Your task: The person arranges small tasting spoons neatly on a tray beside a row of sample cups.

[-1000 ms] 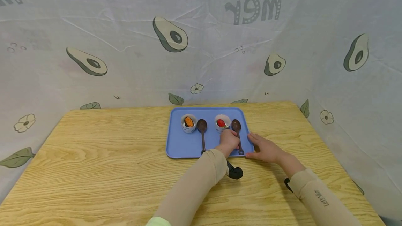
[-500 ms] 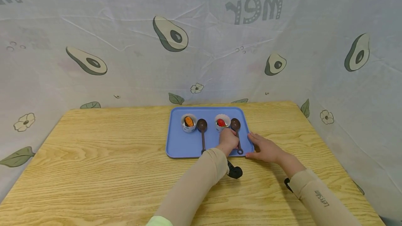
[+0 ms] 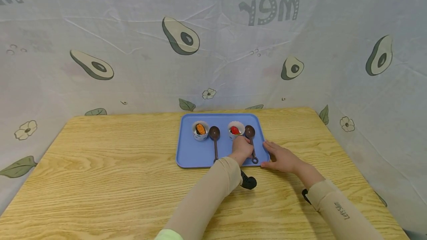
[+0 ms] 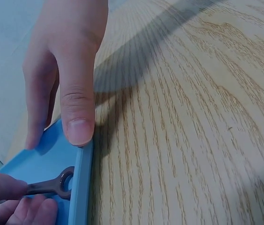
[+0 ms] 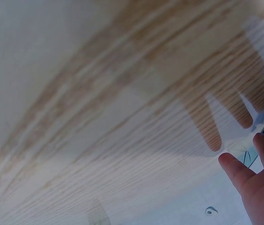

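On the blue tray [image 3: 191,155] lies a dark brown spoon [image 3: 250,131] with a ring at the end of its handle. My left hand [image 3: 241,147] pinches that handle, and the left wrist view shows the fingers around the handle [image 4: 50,186] close to the ring. My right hand [image 3: 281,159] spans the tray's near right corner, thumb on the front rim and straight fingers against the right side. Just beyond my left hand stands a white patterned cup [image 3: 231,135] with a red item [image 3: 235,130] in it. The right wrist view catches the right hand's fingers [image 5: 237,171] only partly.
Left on the tray are another white cup [image 3: 200,137] holding an orange-and-black item [image 3: 201,129] and a second brown spoon [image 3: 215,133]. Its handle end is partly behind my left sleeve. The tray sits near the back edge of the wooden table [image 3: 116,166], before a printed curtain [image 3: 140,66].
The right-hand spoon has shifted slightly left and away from me, with my left hand moving along with it. My right hand stays at the tray corner.
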`<control>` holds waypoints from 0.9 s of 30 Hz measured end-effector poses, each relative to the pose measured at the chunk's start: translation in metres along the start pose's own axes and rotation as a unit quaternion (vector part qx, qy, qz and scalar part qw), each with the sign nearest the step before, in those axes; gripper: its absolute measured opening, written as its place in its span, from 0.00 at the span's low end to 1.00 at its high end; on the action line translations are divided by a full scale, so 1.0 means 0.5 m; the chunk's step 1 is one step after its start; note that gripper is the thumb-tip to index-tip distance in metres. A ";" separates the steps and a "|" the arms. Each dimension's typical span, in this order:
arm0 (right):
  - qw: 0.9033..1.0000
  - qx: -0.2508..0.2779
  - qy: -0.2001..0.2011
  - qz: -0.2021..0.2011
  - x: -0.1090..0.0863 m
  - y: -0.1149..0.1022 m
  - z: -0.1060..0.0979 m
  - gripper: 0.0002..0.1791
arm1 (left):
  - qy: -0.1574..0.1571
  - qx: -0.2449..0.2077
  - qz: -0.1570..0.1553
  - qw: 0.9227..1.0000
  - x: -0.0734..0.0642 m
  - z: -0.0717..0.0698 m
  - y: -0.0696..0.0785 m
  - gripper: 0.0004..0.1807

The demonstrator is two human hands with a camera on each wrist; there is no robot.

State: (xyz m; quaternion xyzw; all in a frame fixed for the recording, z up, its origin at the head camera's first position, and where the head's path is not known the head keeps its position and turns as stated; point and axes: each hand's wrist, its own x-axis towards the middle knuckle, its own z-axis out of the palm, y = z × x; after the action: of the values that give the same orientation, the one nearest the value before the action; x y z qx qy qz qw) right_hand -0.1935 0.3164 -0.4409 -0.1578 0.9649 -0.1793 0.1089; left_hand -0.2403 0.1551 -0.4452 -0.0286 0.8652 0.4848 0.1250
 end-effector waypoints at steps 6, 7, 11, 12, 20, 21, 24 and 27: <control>1.000 -0.003 0.000 -0.003 0.007 0.003 0.001 0.48 | -0.013 0.004 0.008 1.000 -0.005 -0.017 -0.006 0.09; 1.000 -0.006 0.000 -0.004 0.007 0.004 0.001 0.48 | -0.019 0.003 0.009 1.000 -0.006 -0.023 -0.006 0.10; 1.000 -0.007 0.000 -0.002 0.009 0.010 -0.005 0.48 | -0.057 -0.023 0.009 0.998 -0.010 -0.053 -0.008 0.09; 1.000 -0.006 -0.001 0.000 0.010 0.012 -0.006 0.48 | -0.068 -0.035 0.008 0.997 -0.013 -0.063 -0.007 0.09; 1.000 -0.019 0.015 -0.008 0.009 0.028 -0.011 0.47 | -0.139 -0.073 0.032 0.987 -0.029 -0.139 -0.006 0.16; 1.000 -0.018 0.019 -0.008 0.008 0.030 -0.012 0.47 | -0.139 -0.067 0.039 0.987 -0.030 -0.148 -0.007 0.16; 0.999 -0.020 0.038 -0.004 0.001 0.034 -0.012 0.47 | -0.121 -0.031 0.081 0.989 -0.034 -0.177 -0.016 0.15; 0.998 -0.031 0.052 0.012 -0.006 0.038 -0.012 0.47 | -0.087 0.010 0.137 0.987 -0.041 -0.211 -0.032 0.14</control>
State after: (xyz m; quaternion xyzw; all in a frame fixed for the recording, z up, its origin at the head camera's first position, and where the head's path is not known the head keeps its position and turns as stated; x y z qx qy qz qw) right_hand -0.1972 0.3361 -0.4419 -0.1402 0.9762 -0.1559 0.0556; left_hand -0.2376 0.0560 -0.4009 0.1335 0.8514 0.4894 0.1330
